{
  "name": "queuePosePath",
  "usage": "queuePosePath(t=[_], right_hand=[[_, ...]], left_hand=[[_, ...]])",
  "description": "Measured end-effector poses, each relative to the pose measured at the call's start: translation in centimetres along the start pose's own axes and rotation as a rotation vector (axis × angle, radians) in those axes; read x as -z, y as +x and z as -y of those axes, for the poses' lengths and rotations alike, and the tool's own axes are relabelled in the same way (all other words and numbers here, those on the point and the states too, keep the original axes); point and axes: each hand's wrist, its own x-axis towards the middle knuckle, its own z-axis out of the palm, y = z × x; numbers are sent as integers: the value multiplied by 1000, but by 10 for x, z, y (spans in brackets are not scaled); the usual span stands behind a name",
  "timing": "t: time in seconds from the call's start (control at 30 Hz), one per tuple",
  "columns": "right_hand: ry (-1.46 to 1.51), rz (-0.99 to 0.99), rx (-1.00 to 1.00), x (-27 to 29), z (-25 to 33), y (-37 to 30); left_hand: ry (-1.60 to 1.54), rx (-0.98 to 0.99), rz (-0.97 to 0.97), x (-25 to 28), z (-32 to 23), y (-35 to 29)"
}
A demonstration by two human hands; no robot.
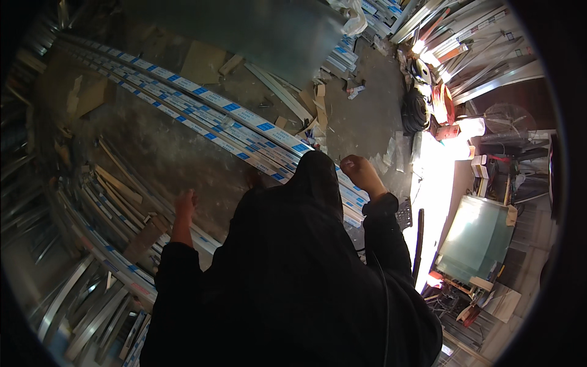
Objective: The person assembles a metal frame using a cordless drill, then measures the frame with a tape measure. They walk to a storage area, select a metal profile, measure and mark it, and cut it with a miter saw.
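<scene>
My left hand (185, 203) hangs over the dark floor with its fingers loosely curled, slightly blurred, and no object showing in it. Below it lie long strips (202, 237) and wood offcuts. Bent at the elbow, my right arm brings my right hand (362, 175) beside the bundle of long metal profiles (226, 125), which carry blue-and-white film. That hand's fingers are folded into a loose fist, with nothing seen sticking out. Whether it touches the profiles I cannot tell. The black cloth of my clothing covers the lower middle of the view and hides part of the bundle.
Wood and metal offcuts (312, 107) litter the floor past the bundle. Racks of profiles (477, 43) stand at the far right and left. A glass-like sheet (477, 238), a fan (507, 122) and a black coil (416, 110) are on the right, near bright sunlight.
</scene>
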Motion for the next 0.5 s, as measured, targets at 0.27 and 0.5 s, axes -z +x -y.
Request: queuePosePath(t=[0.27,0.5], right_hand=[[-160,-153,-34,41,36,96],[27,-655,112,168,73,187]], left_hand=[[-120,-25,24,-7,-20,34],[-220,-3,-102,-56,-54,81]])
